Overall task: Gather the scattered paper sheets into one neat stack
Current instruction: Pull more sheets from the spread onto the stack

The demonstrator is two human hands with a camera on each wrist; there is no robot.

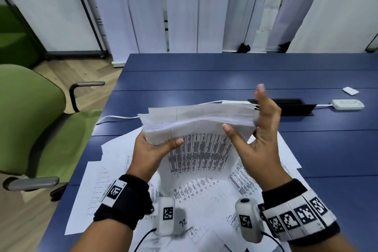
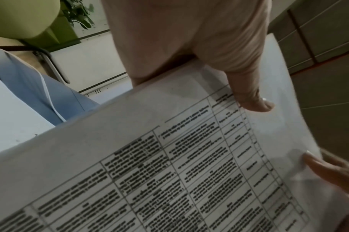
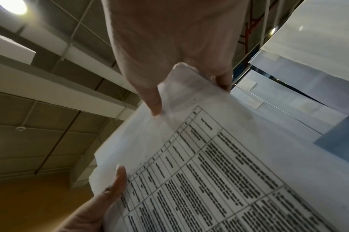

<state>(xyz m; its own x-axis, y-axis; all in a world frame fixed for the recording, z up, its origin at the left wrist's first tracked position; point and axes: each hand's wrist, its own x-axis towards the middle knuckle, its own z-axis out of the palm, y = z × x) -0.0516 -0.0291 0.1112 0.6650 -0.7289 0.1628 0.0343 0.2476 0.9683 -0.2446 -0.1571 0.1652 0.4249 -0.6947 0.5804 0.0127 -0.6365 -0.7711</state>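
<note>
Sheets (image 1: 200, 120) were held as a bundle above the table (image 1: 306, 129), long axis running hand to hand: the left hand (image 1: 151, 149) pinched one end, the right hand (image 1: 259, 137), fingers (image 1: 260, 90) spread, flanked the other. More loose pages (image 1: 122, 170) lay below the bundle, nearer the left hand.

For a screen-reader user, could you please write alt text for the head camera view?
Two hands hold a bundle of printed sheets above a blue table: the left hand grips one end, the right hand presses flat against the other. More sheets lie scattered below.
</note>
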